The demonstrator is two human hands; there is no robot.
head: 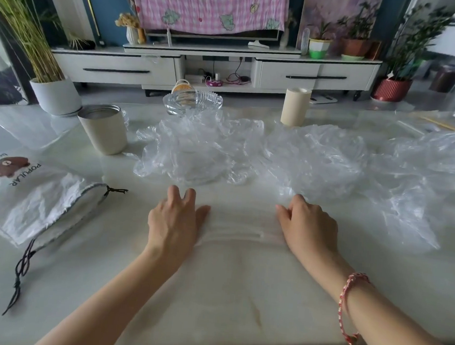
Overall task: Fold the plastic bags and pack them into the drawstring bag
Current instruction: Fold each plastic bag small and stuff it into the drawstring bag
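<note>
A flattened plastic bag (pixel 240 228) was held down on the table (pixel 212 292) by the left hand (pixel 176 218) and the right hand (pixel 310 226), with open fingers laid on its two ends. Crumpled plastic bags (pixel 249 152) were heaped just behind it; the drawstring bag (pixel 28 198) was laid apart at the left side, and bare table was seen toward the near edge

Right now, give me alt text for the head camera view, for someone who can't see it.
A left hand and a right hand press a flattened clear plastic bag onto a pale table. Crumpled clear bags are heaped beyond it, and a white drawstring bag lies at the left.
</note>
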